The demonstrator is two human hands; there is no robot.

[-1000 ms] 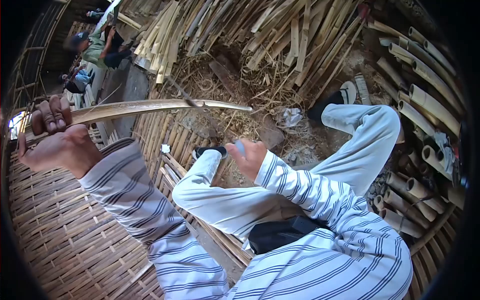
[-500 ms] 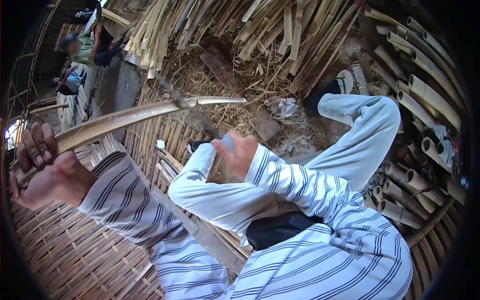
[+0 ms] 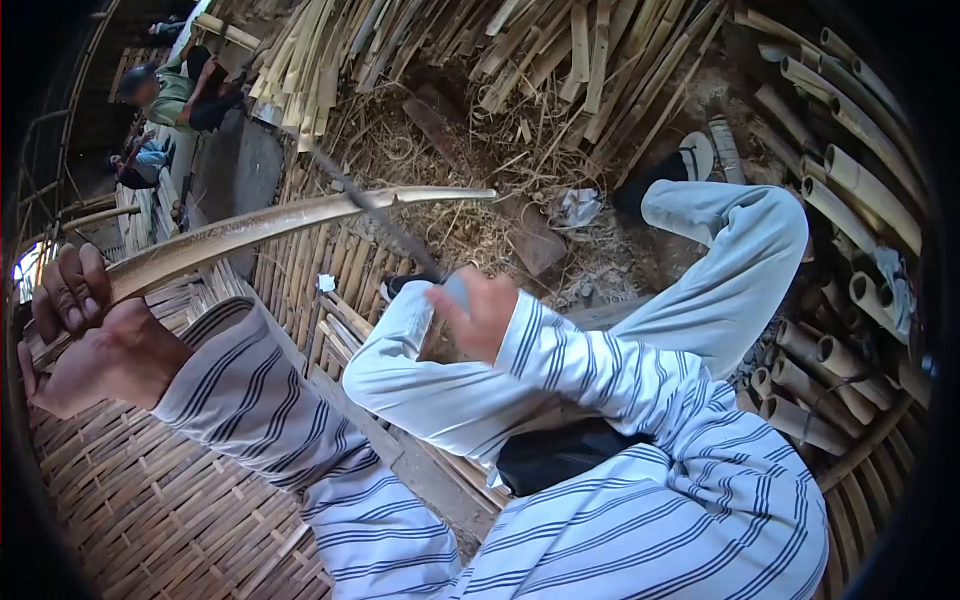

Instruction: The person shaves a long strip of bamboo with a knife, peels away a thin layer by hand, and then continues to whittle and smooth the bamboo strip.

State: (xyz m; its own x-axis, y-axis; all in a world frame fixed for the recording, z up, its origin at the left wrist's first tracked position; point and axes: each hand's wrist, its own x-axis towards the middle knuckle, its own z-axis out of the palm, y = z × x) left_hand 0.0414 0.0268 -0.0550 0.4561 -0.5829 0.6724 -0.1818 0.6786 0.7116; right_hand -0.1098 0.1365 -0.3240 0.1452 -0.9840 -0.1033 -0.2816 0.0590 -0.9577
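My left hand is wrapped round the near end of a split bamboo strip, which stretches to the right across the view and narrows toward its far tip. In my right hand is the grey handle of a long knife. Its dark blade points up and left and crosses the strip a little short of a small notch near the tip. The blade seems to touch the strip there, though its edge is hard to make out. Fingers of the right hand are closed; part of the handle is hidden by them.
Split bamboo strips lie piled at the top, above shavings on the ground. Cut bamboo tubes are stacked at the right. A woven bamboo mat lies at lower left. Other people sit at upper left.
The blade has shifted slightly left along the bamboo strip. Both hands keep their holds and have barely moved; the view has shifted a little.
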